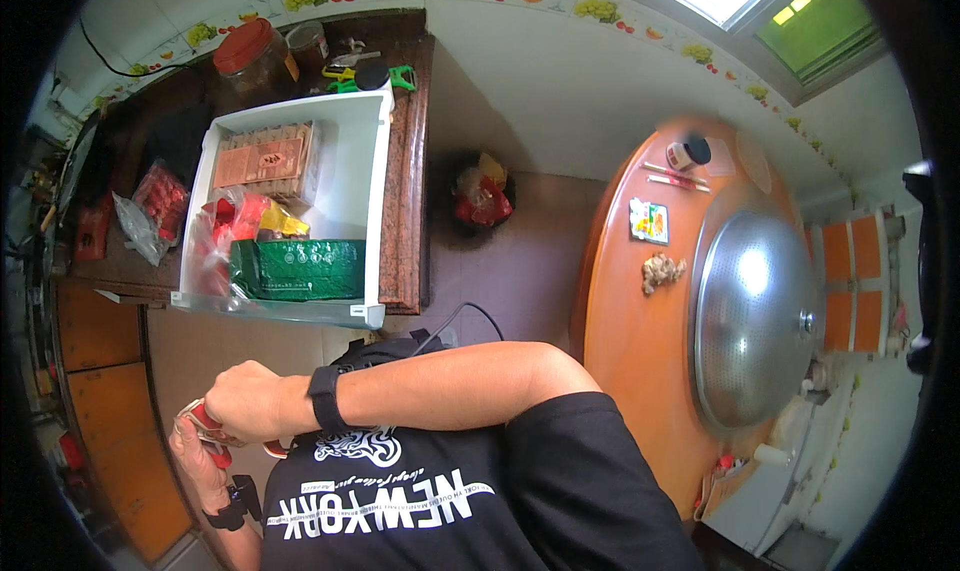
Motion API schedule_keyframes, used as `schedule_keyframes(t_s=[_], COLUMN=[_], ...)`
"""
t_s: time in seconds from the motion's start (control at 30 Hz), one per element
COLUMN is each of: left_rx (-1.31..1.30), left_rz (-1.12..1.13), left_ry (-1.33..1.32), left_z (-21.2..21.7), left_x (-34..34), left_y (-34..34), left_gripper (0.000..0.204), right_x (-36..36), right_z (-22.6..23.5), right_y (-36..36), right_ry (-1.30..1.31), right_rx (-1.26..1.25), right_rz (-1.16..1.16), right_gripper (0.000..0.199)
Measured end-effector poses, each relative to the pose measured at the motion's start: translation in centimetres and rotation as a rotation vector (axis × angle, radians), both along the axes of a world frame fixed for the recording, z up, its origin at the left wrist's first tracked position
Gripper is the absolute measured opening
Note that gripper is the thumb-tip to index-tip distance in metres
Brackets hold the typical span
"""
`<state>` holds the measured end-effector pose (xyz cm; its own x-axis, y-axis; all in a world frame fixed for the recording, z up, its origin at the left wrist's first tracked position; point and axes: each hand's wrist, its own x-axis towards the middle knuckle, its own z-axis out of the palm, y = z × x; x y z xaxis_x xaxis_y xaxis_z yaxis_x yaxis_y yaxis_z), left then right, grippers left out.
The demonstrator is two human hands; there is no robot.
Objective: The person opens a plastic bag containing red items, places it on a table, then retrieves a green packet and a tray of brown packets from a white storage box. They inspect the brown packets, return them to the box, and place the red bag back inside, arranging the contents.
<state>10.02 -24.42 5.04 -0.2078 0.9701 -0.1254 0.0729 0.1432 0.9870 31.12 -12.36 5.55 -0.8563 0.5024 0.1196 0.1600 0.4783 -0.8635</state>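
Observation:
At the lower left, both my hands are together in front of my body. My right hand (243, 401) is closed in a fist over a crumpled red-and-white thing (205, 423), whose kind I cannot make out. Just below it, my left hand (197, 463) has its fingers closed around the same thing's lower side. A red end of something also shows under my right wrist. Beyond my hands, a white drawer-like bin (385, 201) rests on the counter. Inside it are a brown ribbed carton (265, 161), a red plastic bag (215, 236), a yellow packet (283, 221) and a shiny green package (305, 269).
On the dark counter (405, 261) stands a red-lidded jar (248, 56); a bagged red package (160, 201) lies left of the bin. At right, a round wooden table (625, 351) bears a large metal lid (755, 321), ginger (662, 271) and a small jar (688, 153). A bin with rubbish (483, 196) sits between.

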Motion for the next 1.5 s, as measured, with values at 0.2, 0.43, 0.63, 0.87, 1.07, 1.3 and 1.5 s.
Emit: schedule_keyframes(t_s=[0.2, 0.43, 0.63, 0.87, 1.07, 1.3, 1.5], left_rx=[0.048, -0.011, -0.023, -0.069, -0.056, -0.166, -0.232], left_rz=[0.142, 0.213, 0.259, 0.226, 0.284, 0.298, 0.277], left_ry=[0.050, 0.113, 0.167, 0.022, -0.065, -0.097, -0.187], left_z=[0.3, 0.3, 0.3, -0.8, -1.0, 0.2, 0.5], left_x=[1.8, 2.8, 3.5, 1.5, 0.4, -0.3, -0.3], left_y=[0.6, 0.4, 0.4, -0.9, -1.1, -1.9, -2.2], left_gripper=[0.050, 0.049, 0.054, 0.051, 0.040, 0.034, 0.038], right_x=[-0.3, -0.5, -0.8, -1.2, -1.7, 0.7, 1.2], right_z=[-0.5, -0.6, -0.5, -0.8, -0.1, 5.0, 12.8], right_y=[-0.2, 0.0, -0.2, -0.3, -0.1, 1.7, 1.8], right_ry=[0.106, 0.021, 0.009, -0.019, -0.019, 0.171, 0.410], right_rx=[0.042, 0.074, 0.119, 0.146, 0.287, 0.434, 0.287], right_rz=[-0.036, 0.051, 0.084, 0.135, 0.163, 0.198, 0.336], right_gripper=[0.011, 0.010, 0.015, 0.016, 0.025, 0.021, 0.016])
